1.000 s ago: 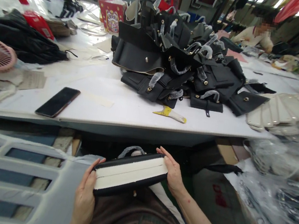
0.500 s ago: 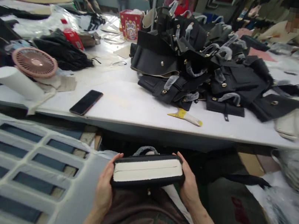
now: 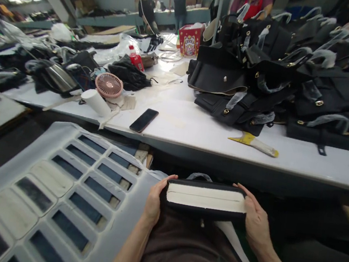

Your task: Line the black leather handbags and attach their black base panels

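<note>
Held in front of my lap is a black handbag (image 3: pixel 179 209) with a long cream face (image 3: pixel 207 198), split by a thin line along its length, turned up toward me. My left hand (image 3: pixel 154 200) grips its left end and my right hand (image 3: pixel 256 220) its right end, thumbs near the top edge. Behind its far edge shows a handle wrapped in clear plastic (image 3: pixel 199 177). A small metal piece (image 3: pixel 202 223) hangs under the near edge. The bag's underside and most of my fingertips are hidden.
On the white table (image 3: pixel 175 124) lie a phone (image 3: pixel 143 120), a yellow-and-white pointed tool (image 3: pixel 254 143), a pink fan (image 3: pixel 109 85) and a heap of black handbags (image 3: pixel 256 84). A grey-white slotted tray (image 3: pixel 102 221) stands at my left. People are beyond the table.
My view has swung left, so the table's things appear further right. The handbag stays in both hands and now sits more level in view, its cream face looking narrower.
</note>
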Tool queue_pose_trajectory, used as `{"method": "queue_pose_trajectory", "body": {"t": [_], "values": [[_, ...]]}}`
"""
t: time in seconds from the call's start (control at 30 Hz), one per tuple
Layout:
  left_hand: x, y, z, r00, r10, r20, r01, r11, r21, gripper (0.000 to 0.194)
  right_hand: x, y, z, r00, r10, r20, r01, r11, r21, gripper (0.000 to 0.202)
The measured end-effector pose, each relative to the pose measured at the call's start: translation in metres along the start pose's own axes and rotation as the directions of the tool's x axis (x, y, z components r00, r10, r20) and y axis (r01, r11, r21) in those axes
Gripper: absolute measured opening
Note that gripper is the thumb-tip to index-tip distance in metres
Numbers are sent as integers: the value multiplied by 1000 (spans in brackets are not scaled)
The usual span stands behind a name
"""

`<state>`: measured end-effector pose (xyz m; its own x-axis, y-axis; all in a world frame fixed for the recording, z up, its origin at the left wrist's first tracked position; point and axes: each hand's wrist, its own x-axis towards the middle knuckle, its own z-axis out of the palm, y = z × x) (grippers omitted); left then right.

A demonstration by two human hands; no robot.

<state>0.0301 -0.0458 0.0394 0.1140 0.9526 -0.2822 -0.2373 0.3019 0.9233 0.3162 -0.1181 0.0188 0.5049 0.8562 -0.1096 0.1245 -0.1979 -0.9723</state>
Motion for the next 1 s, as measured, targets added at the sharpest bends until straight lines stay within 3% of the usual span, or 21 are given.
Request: {"method": "queue_pose_trajectory", "body": {"t": [0.17, 0.37, 0.57, 0.8, 0.9, 1.0], "values": [[11, 13, -11, 993, -92, 72, 89, 995, 40, 41, -1, 2, 6, 1000, -4, -30, 5, 1000, 30, 44], [14, 23, -9, 984, -162, 69, 155, 982, 107, 42, -2, 0, 10, 998, -15, -65, 17, 999, 27, 43], [11, 27, -6, 991, -136, 0, 130, 945, 300, 40, -6, -5, 11, 993, -55, -107, 46, 995, -84, 42], [14, 29, -7, 994, -100, 30, 78, 903, 423, 43, 2, 1, 12, 991, -112, -75, 106, 992, -71, 41], [3, 28, -2, 1000, -10, 24, -4, 856, 516, 47, 6, -1, 8, 984, -176, -25, 170, 974, -151, 44], [-11, 22, 5, 966, 257, 23, -196, 674, 713, 51, 1, -18, -2, 930, -350, 113, 363, 829, -426, 48]]}}
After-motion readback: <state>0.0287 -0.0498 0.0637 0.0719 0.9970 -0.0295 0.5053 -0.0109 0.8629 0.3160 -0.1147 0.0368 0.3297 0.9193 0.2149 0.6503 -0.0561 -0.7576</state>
